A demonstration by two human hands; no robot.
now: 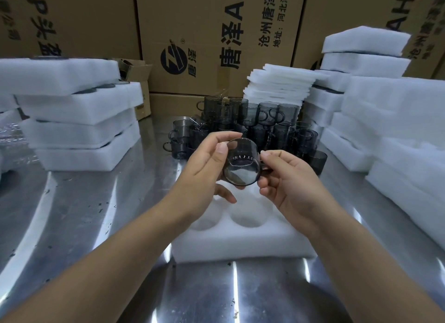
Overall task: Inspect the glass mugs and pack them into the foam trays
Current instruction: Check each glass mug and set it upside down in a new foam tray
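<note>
1. Cardboard cartons [216, 34]: brown, printed in black characters with a round logo, walling the whole back of the bench. A smaller open carton [140, 82] stands at the left rear.
2. Table [96, 214]: sheet steel, scuffed and spotted, with bright streaks of reflected light.
3. Right foam stack [397, 120]: thick white blocks with a soft, fibrous face, piled unevenly along the right edge.
4. Left foam stack [79, 120]: white trays piled up, with dark glass showing in the gaps between layers.
5. Thin foam sheets [279, 87]: a ragged white pile behind the loose glassware, on its right.
6. Foam tray [240, 243]: a white slab flat on the table just before the person, with round wells moulded in its top. The hands and forearms cover its far part.
7. Loose mugs [243, 123]: smoke-grey clear glass, straight-sided with loop handles, crowded and stacked at centre rear between the foam piles.
8. Left hand [202, 168]: thumb and fingers curled about the body of the held mug [242, 165].
9. Right hand [289, 180]: fingertips pinch the mug's handle.
10. Held mug: smoke-grey glass, tipped on its side with one round end toward the camera, raised in the air above the tray's far end, in front of the loose mugs.
</note>
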